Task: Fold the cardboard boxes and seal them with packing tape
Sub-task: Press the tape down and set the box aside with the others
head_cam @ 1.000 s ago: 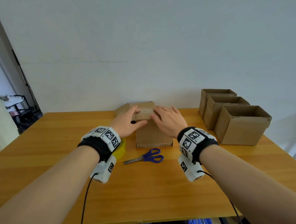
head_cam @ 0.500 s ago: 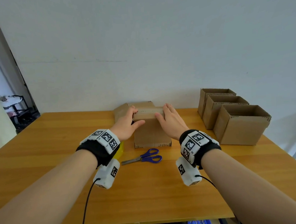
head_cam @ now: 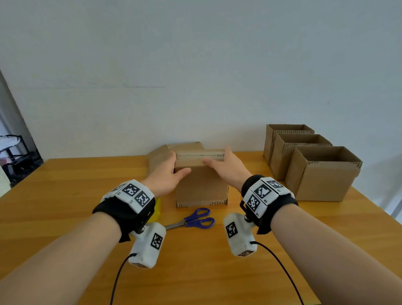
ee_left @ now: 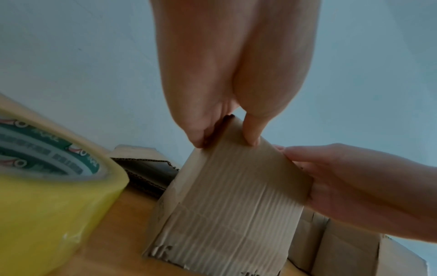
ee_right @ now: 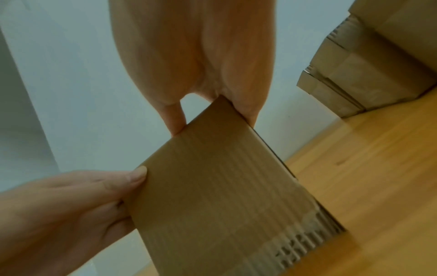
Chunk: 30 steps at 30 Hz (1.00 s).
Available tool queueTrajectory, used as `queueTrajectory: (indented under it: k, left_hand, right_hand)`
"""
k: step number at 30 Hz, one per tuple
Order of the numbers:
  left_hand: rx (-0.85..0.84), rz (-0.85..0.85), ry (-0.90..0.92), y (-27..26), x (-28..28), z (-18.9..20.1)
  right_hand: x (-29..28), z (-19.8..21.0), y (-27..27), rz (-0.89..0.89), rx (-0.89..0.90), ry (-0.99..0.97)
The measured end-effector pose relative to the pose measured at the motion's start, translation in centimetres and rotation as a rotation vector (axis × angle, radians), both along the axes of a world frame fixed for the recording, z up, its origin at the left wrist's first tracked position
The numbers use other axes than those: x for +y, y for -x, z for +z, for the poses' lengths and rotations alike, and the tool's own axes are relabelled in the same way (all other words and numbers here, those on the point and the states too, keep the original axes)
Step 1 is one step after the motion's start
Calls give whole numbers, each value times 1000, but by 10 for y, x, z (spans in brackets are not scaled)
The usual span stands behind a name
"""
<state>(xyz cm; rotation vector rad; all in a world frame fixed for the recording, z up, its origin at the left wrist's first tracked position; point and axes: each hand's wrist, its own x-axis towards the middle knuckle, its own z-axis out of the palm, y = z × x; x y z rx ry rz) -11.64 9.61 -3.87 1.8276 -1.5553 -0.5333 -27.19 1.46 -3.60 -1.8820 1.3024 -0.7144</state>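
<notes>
Surface [head_cam: 59, 229], wooden: the cardboard box [head_cam: 201, 185] is stood at its centre, flaps now folded flat where earlier the top was covered by both palms. Left hand [head_cam: 166, 175] and right hand [head_cam: 226, 169] are shifted to its upper corners, fingers pinching the edges. Taping is judged next; tape roll [ee_left: 47, 186] lies beside.

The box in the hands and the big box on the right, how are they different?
1. The box in the hands has its top flaps folded down; the front box on the right is open on top.
2. The left hand and right hand grip the middle box's upper corners; nobody touches the right box.
3. The right box stands in a row of three; the held box stands apart.
Both are brown corrugated cardboard on the table.
</notes>
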Motion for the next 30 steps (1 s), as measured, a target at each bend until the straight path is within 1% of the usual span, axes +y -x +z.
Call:
queueTrajectory:
  k: [3, 7, 11, 13, 15, 19, 21, 24, 26, 30]
  left_hand:
    - [-23, -11, 28, -5, -4, 0]
    - [88, -27, 75, -5, -5, 1]
    - [79, -16, 46, -7, -9, 3]
    - [37, -3, 4, -9, -10, 4]
    - [-39, -2, -34, -8, -11, 4]
    - [-181, -44, -21, -2, -11, 3]
    - [-190, -38, -17, -2, -11, 3]
    - [-160, -45, -46, -1, -10, 6]
    - [-154, -40, -70, 0, -11, 10]
    - [-197, 24, -121, 3, -15, 13]
  right_hand:
    - [-3, 0, 0, 13, 15, 7]
    - [-4, -2, 0, 7, -16, -47]
    - [-16, -12, 3, 49, -57, -50]
    - [-1, -1, 5, 59, -33, -44]
    - [11, 6, 7, 67, -22, -16]
    - [13, 5, 9, 161, 68, 114]
    - [12, 4, 7, 165, 101, 129]
    - [15, 3, 8, 159, 115, 148]
    - [15, 2, 7, 139, 102, 123]
    - [16, 2, 6, 108, 80, 65]
